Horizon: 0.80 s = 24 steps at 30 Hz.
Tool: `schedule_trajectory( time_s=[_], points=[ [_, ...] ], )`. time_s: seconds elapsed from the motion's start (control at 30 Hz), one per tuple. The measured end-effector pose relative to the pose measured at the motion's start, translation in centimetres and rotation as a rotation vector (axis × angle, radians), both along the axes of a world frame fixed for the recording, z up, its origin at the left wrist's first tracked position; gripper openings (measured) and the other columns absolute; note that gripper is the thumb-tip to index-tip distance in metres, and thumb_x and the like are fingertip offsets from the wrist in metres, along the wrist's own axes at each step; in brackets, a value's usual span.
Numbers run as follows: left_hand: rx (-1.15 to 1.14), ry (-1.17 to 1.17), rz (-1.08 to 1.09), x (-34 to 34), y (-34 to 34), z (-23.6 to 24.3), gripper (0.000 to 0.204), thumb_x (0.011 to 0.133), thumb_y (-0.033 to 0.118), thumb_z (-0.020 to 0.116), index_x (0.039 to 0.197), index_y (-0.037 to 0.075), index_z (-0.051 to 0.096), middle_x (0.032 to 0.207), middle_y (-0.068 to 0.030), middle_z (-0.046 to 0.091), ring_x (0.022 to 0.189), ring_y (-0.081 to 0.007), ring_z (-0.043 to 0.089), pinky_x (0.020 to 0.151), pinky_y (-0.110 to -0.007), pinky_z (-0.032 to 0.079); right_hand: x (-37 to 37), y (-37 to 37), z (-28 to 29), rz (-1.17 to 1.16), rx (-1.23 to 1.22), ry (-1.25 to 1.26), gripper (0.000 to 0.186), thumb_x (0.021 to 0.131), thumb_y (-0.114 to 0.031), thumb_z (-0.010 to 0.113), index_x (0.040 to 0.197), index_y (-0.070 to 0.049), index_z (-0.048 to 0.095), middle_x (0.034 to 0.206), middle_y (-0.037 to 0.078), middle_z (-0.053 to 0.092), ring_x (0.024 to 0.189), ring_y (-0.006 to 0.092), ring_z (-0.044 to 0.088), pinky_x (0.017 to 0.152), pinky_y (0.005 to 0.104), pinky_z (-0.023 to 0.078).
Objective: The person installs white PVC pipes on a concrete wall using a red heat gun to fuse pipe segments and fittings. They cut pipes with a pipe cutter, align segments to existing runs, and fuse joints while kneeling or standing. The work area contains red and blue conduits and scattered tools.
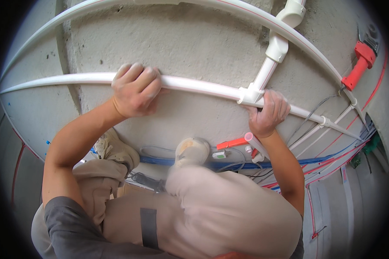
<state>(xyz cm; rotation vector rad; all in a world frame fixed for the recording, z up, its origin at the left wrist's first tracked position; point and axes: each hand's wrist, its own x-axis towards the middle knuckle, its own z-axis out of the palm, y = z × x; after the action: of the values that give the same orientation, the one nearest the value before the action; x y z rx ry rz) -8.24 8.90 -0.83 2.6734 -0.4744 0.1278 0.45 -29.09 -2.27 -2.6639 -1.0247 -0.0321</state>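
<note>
The left hand is wrapped in a closed grip over a long white pipe that runs across the middle of the frame against a rough concrete wall. Right of centre, the right hand is clamped on the same pipe just beside a white tee fitting, its fingers curled over the top. From that fitting a branch pipe climbs to the upper right through two more white fittings. A second white pipe arcs along the top of the frame. At the far right a red tool lies by the pipes. Below the hands, blue and red cables lie along the floor, near the person's knees and a shoe.
</note>
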Motion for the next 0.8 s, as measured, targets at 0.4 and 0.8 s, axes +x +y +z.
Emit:
schedule_trajectory(
  time_s=[0.4, 0.8],
  points=[
    [0.009, -0.018, -0.011, 0.18, -0.02, -0.49, 0.032, 0.071, 0.023, 0.074, 0.091, -0.002, 0.072, 0.085, -0.0091, 0.062, 0.075, -0.0248, 0.060, 0.067, -0.036, 0.045, -0.22, -0.76, -0.03, 0.029, -0.044, 0.016, 0.053, 0.093, -0.047, 0.077, 0.123, -0.004, 0.068, 0.113, 0.007, 0.065, 0.103, 0.0300, 0.062, 0.094, 0.0455, 0.039],
    [-0.022, 0.001, -0.002, 0.59, -0.68, 0.03, 0.031, 0.072, 0.022, 0.077, 0.093, 0.002, 0.066, 0.087, -0.0073, 0.063, 0.071, -0.0263, 0.057, 0.067, -0.039, 0.042, -0.47, -0.10, -0.57, -0.032, -0.037, -0.026, 0.064, 0.086, -0.054, 0.078, 0.127, -0.009, 0.062, 0.117, 0.006, 0.063, 0.109, 0.0291, 0.061, 0.096, 0.0484, 0.038]
  ],
)
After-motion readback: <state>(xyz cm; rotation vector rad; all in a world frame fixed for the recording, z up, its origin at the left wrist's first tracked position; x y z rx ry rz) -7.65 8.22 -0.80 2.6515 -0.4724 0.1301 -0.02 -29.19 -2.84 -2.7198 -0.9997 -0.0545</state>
